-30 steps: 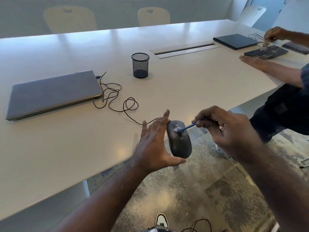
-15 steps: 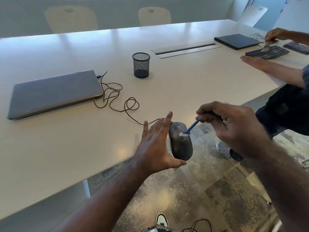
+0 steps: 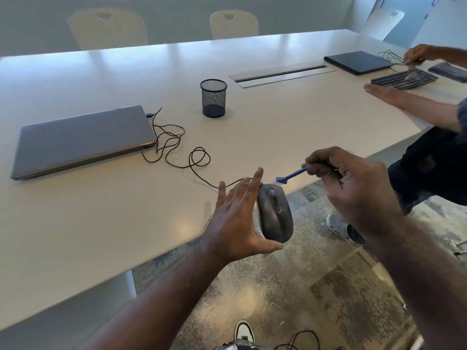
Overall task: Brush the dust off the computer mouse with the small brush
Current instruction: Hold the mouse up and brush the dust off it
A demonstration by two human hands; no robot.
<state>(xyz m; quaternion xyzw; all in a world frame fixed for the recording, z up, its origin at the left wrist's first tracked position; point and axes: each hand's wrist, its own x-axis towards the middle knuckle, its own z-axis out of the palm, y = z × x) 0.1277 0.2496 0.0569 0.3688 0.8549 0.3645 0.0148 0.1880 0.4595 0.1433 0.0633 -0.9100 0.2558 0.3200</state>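
Left hand [image 3: 236, 218] held mouse [image 3: 275, 214] off table edge, above floor; thumb under rear end, straight fingers along left side. Mouse top faced camera, cable [image 3: 177, 147] ran to closed laptop [image 3: 80, 140] on table [image 3: 101, 223]. Right hand [image 3: 351, 183] pinched blue brush [image 3: 292, 175]; brush tip clear of mouse, just above front end. Mesh cup [image 3: 213, 97] stood behind cable.

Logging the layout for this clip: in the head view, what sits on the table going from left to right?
Closed grey laptop → tangled mouse cable → mesh pen cup → cable slot → dark laptop → keyboard.
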